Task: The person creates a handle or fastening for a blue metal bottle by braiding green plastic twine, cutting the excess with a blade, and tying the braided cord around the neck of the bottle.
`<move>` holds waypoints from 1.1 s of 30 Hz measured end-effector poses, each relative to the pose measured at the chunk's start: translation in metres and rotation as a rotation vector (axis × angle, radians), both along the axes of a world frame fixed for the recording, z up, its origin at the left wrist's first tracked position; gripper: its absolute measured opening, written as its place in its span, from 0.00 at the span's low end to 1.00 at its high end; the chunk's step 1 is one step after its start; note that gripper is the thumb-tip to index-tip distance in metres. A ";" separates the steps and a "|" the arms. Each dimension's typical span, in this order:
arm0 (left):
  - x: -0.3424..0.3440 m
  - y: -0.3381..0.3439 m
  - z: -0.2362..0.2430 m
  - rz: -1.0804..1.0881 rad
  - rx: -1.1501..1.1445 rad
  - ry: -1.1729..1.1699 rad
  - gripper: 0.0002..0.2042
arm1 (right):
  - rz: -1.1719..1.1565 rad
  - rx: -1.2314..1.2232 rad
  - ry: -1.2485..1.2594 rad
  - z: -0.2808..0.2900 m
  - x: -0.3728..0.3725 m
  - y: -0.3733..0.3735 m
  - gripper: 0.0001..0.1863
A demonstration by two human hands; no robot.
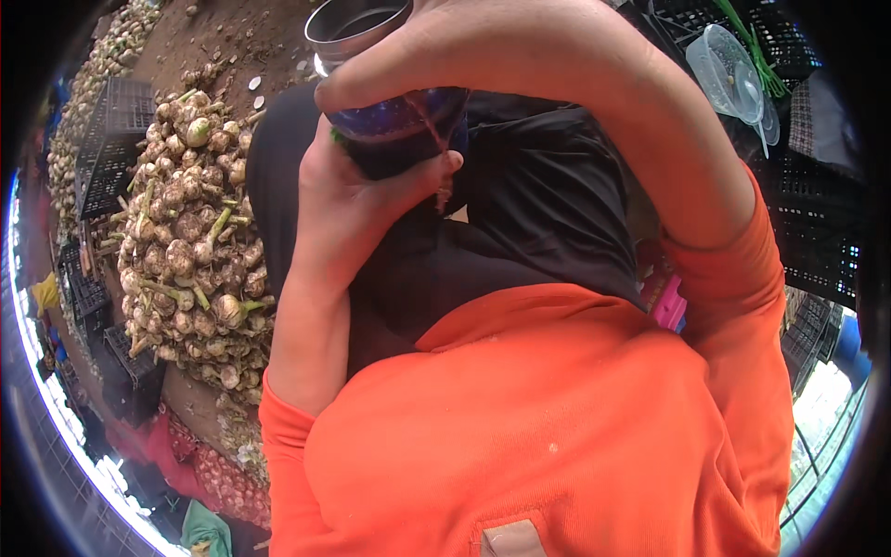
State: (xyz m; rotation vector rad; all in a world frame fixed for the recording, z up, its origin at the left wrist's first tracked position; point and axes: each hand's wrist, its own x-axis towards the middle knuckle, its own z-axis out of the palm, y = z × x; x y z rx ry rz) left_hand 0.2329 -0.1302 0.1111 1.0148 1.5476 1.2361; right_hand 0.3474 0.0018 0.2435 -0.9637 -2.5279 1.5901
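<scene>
A dark blue flask (399,125) with a shiny steel top rim (360,37) is held in front of me at the upper middle, above my lap. My left hand (357,190) wraps its lower body, with the thumb along the near side. My right hand (413,60) comes across from the right and closes round the upper part, just below the rim. The inside of the rim looks dark, and I cannot make out what is in it. Most of my right fingers are hidden behind the flask.
A big heap of garlic bulbs (190,241) with cut stems lies on the ground at my left. Black plastic crates (116,135) stand beyond it. On the right, a clear plastic tub (719,70) sits by a black crate (812,227). Red net sacks (223,483) lie at lower left.
</scene>
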 end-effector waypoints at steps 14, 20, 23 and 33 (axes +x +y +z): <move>0.016 -0.040 0.017 0.454 0.388 0.230 0.17 | -0.224 0.302 0.458 -0.073 0.046 -0.012 0.17; 0.012 -0.043 0.035 0.309 0.303 0.292 0.07 | -0.191 0.853 0.516 -0.088 0.044 -0.049 0.16; 0.016 -0.035 0.035 0.291 0.347 0.243 0.15 | -0.164 0.863 0.540 -0.087 0.047 -0.061 0.10; 0.016 -0.024 0.025 0.311 0.481 0.237 0.17 | -0.079 0.640 0.764 -0.088 0.047 -0.083 0.08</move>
